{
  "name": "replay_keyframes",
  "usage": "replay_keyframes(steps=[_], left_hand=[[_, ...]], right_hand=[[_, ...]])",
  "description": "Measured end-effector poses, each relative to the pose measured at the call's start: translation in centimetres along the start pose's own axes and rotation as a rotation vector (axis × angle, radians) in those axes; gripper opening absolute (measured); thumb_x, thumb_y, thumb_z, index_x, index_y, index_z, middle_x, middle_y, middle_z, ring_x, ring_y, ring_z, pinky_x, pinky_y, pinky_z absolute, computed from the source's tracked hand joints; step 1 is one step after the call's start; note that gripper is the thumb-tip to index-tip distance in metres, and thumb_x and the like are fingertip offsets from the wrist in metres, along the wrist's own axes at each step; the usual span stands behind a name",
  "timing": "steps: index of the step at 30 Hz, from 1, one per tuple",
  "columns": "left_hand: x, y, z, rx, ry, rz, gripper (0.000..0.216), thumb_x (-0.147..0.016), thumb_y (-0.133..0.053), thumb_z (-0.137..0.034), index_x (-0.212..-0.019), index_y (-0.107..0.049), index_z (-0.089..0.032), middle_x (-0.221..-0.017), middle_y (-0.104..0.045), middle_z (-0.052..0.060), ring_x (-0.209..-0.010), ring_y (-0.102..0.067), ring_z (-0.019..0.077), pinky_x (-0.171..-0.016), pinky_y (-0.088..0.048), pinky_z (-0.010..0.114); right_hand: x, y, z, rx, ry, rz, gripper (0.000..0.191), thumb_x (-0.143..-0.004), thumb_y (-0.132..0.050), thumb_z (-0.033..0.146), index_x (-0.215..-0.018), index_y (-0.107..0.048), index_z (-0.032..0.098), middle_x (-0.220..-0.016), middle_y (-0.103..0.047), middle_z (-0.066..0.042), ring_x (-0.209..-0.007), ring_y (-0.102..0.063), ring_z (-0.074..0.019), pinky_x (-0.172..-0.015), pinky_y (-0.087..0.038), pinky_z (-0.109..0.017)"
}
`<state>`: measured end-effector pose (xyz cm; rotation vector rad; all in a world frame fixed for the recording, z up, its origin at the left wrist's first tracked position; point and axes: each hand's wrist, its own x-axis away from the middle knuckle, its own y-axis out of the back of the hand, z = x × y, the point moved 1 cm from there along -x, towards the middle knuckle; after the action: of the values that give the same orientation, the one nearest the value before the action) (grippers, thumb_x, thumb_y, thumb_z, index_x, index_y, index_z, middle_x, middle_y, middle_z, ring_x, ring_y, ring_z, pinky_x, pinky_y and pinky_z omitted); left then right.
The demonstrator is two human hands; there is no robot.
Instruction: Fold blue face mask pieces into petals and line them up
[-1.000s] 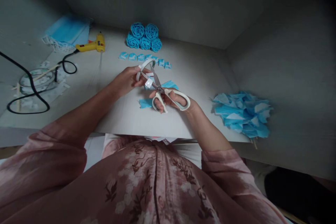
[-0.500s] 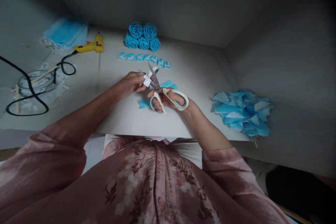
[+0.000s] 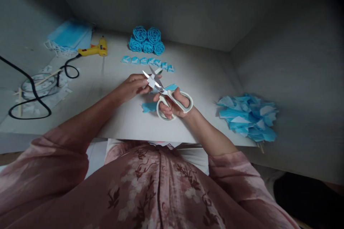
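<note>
hovering over the table (image 3: 126, 123) with blades spread, the scissors (image 3: 162, 91) sit in the right hand (image 3: 176, 108), fingers clamped on the handles; the left hand (image 3: 131, 88) has its fingers together on a white piece (image 3: 151, 83) beside the blades; blue rosettes (image 3: 147, 46) rest beyond

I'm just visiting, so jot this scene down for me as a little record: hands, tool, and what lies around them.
Left hand: holds a small white piece at the blades
Right hand: grips the scissors by their pale handles
Blades: open
Beyond the hands: a row of small blue-and-white pieces, then five blue rosettes
Left side: yellow glue gun, stack of blue sheets
Right side: heap of crumpled blue material
Surface: pale tabletop
</note>
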<state>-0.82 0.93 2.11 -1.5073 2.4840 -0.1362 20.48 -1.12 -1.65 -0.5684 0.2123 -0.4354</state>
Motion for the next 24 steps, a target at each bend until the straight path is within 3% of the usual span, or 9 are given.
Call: replay_keyframes(steps=[3, 9, 12, 18, 24], left_hand=[[-0.04, 0.13, 0.07, 0.008, -0.007, 0.022, 0.048, -0.074, -0.088, -0.061, -0.079, -0.077, -0.014, -0.051, -0.049, -0.003, -0.048, -0.04, 0.0084, -0.049, -0.025, 0.025], [-0.05, 0.17, -0.03, -0.007, -0.035, 0.043, 0.055, -0.075, -0.089, -0.065, -0.061, -0.068, -0.016, -0.05, -0.048, -0.001, -0.047, -0.041, 0.0083, -0.049, -0.027, 0.026], [-0.05, 0.25, 0.05, -0.022, -0.044, 0.042, 0.053, -0.077, -0.088, -0.064, -0.064, -0.069, -0.016, -0.051, -0.05, -0.001, -0.048, -0.041, 0.0084, -0.049, -0.028, 0.025], [-0.21, 0.66, 0.34, -0.052, -0.074, 0.071, 0.05, -0.078, -0.088, -0.063, -0.069, -0.072, -0.016, -0.055, -0.054, -0.001, -0.048, -0.04, 0.0072, -0.047, -0.027, 0.024], [-0.05, 0.73, 0.18, -0.068, -0.067, 0.056, 0.049, -0.08, -0.086, -0.061, -0.088, -0.082, -0.014, -0.06, -0.057, 0.0, -0.051, -0.041, 0.0071, -0.049, -0.026, 0.023]], right_hand=[[-0.08, -0.12, -0.16, -0.002, 0.016, 0.025, 0.085, -0.092, -0.049, 0.09, -0.121, -0.069, 0.013, -0.069, -0.057, 0.003, -0.057, -0.052, -0.0114, -0.056, -0.06, -0.027], [-0.15, -0.01, -0.39, 0.012, 0.021, 0.032, 0.087, -0.095, -0.042, 0.089, -0.131, -0.063, 0.013, -0.079, -0.063, -0.001, -0.07, -0.06, -0.0152, -0.064, -0.064, -0.031], [-0.18, 0.05, -0.33, -0.005, 0.03, 0.034, 0.088, -0.093, -0.046, 0.09, -0.13, -0.064, 0.012, -0.079, -0.065, -0.003, -0.072, -0.062, -0.0165, -0.063, -0.065, -0.032], [-0.01, -0.13, -0.08, -0.08, -0.033, 0.005, 0.09, -0.1, -0.026, 0.087, -0.129, -0.064, 0.011, -0.07, -0.063, -0.001, -0.06, -0.056, -0.015, -0.051, -0.06, -0.03], [0.26, -0.67, 0.24, -0.086, 0.038, 0.021, 0.077, -0.102, -0.041, 0.081, -0.121, -0.067, 0.011, -0.064, -0.058, 0.003, -0.051, -0.05, -0.0113, -0.042, -0.05, -0.023]])
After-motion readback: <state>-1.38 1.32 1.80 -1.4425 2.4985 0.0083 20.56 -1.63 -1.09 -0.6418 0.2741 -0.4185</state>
